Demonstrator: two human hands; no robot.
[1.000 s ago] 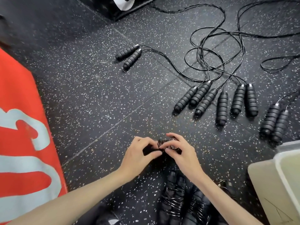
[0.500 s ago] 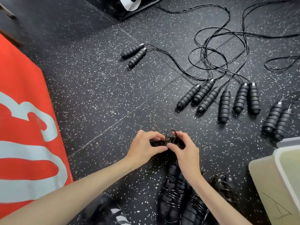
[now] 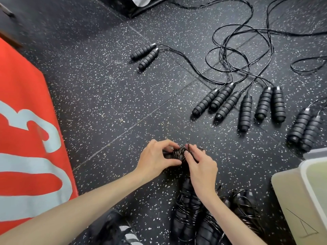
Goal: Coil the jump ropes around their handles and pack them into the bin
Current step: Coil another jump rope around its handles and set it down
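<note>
My left hand (image 3: pixel 155 158) grips a pair of black jump rope handles (image 3: pixel 177 153) with cord wound round them, just above the floor. My right hand (image 3: pixel 200 164) pinches the last loop of cord at the bundle's right side. Three coiled ropes (image 3: pixel 187 214) lie on the floor below my right wrist. Several uncoiled pairs of ribbed black handles (image 3: pixel 223 101) lie further right, their cords (image 3: pixel 228 55) tangled behind them. One more pair (image 3: pixel 145 54) lies apart at the upper middle. The pale bin (image 3: pixel 304 191) stands at the right edge.
A red mat with pale lettering (image 3: pixel 26 138) covers the left side. The floor is black speckled rubber (image 3: pixel 106 103). A dark object (image 3: pixel 139 4) sits at the top edge. A dark shoe with pale stripes (image 3: pixel 122 230) shows at the bottom.
The cord loop that stood up above the bundle half a second ago has been pulled down to a small end under my right fingers. Both hands stayed on the bundle.
</note>
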